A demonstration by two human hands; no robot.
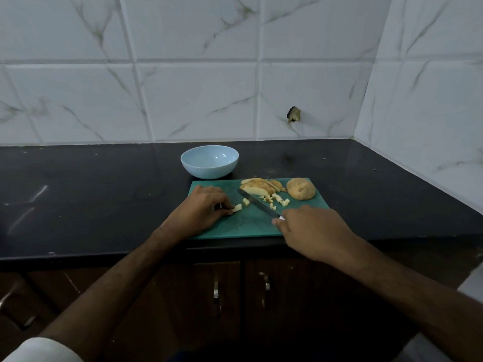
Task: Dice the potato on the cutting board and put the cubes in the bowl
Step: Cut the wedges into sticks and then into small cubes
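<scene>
One uncut potato half (301, 189) sits at the far right corner of a green cutting board (251, 226), beside a fanned stack of slices (261, 186). About a dozen small cubes (274, 199) lie mid-board, well clear of its edges. The left hand (201, 207) pinches one cube (237, 208). The right hand (311, 228) grips a knife (257, 202) whose blade lies flat on the board. One empty pale blue bowl (210, 161) stands just beyond the board on the black counter (91, 192), with bare surface either side.
</scene>
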